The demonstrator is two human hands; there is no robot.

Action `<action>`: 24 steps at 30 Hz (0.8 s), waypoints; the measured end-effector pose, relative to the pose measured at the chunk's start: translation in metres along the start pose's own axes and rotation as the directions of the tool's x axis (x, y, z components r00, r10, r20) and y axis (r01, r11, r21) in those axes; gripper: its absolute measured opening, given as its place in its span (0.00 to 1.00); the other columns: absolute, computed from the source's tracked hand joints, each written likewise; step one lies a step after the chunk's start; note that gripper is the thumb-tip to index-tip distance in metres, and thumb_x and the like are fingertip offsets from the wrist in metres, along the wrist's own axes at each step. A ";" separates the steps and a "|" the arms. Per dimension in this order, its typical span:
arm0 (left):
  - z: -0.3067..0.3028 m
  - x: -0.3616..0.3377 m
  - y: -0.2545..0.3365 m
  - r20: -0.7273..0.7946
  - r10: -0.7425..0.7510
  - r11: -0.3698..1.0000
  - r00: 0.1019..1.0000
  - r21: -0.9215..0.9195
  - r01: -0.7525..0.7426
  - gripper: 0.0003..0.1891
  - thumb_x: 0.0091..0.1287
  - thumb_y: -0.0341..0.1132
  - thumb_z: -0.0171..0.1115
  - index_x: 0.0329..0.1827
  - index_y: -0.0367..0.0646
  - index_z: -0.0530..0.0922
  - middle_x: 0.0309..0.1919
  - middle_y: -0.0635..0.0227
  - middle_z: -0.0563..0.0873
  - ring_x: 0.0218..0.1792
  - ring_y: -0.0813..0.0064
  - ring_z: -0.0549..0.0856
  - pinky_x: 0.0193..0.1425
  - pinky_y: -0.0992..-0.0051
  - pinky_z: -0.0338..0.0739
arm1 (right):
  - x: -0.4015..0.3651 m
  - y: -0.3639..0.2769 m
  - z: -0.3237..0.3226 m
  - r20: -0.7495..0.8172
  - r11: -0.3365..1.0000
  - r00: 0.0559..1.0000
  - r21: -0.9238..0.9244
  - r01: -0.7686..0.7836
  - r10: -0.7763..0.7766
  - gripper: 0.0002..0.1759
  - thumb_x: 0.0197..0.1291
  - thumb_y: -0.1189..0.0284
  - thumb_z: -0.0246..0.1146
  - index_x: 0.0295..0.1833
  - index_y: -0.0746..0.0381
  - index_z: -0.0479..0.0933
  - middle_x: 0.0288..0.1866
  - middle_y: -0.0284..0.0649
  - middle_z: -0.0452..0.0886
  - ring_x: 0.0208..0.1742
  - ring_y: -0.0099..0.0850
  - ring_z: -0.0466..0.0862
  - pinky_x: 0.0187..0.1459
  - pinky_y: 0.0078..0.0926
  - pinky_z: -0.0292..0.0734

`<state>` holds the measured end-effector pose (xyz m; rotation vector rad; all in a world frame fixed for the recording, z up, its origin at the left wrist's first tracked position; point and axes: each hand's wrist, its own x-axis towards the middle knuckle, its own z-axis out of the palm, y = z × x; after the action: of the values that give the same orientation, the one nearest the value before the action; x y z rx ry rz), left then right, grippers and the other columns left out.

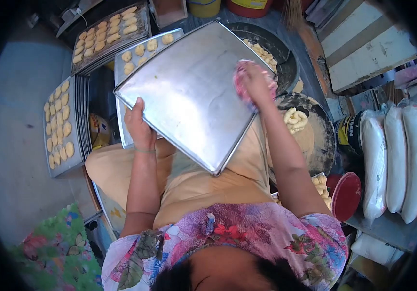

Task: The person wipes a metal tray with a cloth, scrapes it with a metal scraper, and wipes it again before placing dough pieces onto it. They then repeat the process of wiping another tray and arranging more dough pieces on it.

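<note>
A shiny metal baking tray [184, 92] is tilted over my lap, bare except for a small speck. My left hand [140, 125] grips its near left edge, thumb on top and the other fingers hidden beneath. At the tray's right side my right hand [257, 85] presses a pink patterned cloth [241, 87] onto the surface, slightly blurred. Under the held tray, another tray [118, 65] with shaped dough pieces [151, 44] partly shows. To the right, a round dark pan [327, 140] dusted with flour holds a twisted dough rope [295, 120].
Stacks of trays with dough pieces stand at the upper left [106, 36] and far left [60, 128]. A black basin [286, 53] holds more dough pieces. A red container [346, 196] and long white plastic-wrapped packages [395, 160] line the right side.
</note>
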<state>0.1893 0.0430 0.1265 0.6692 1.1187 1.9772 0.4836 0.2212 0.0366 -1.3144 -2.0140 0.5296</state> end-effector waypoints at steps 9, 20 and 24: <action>-0.025 0.015 0.007 0.535 -0.154 0.713 0.830 -0.521 0.469 0.25 0.75 0.51 0.49 0.65 0.42 0.71 0.58 0.59 0.80 0.58 0.62 0.79 0.68 0.61 0.68 | -0.065 -0.246 0.039 0.073 0.716 0.730 0.283 0.638 -0.680 0.28 0.61 0.64 0.60 0.65 0.65 0.70 0.69 0.55 0.68 0.72 0.49 0.66 0.73 0.48 0.54; -0.064 0.005 0.091 0.257 -0.054 0.962 0.965 -0.247 0.119 0.32 0.57 0.32 0.55 0.67 0.29 0.63 0.57 0.45 0.77 0.57 0.51 0.79 0.63 0.55 0.76 | 0.153 -0.162 -0.015 -0.441 0.679 0.796 0.431 0.594 -0.415 0.20 0.60 0.65 0.57 0.57 0.55 0.81 0.61 0.44 0.80 0.66 0.37 0.74 0.71 0.35 0.58; -0.088 -0.004 0.112 0.210 -0.123 0.970 0.970 -0.183 0.163 0.34 0.56 0.35 0.54 0.67 0.30 0.63 0.57 0.45 0.76 0.57 0.50 0.80 0.61 0.55 0.77 | 0.144 0.002 -0.018 -0.469 0.978 0.875 0.206 -0.023 0.119 0.18 0.65 0.66 0.54 0.53 0.65 0.79 0.50 0.52 0.82 0.53 0.44 0.81 0.57 0.35 0.73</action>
<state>0.0868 -0.0395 0.1815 0.6430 0.8139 1.8253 0.4584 0.3528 0.0925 -1.2552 -1.4709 0.3746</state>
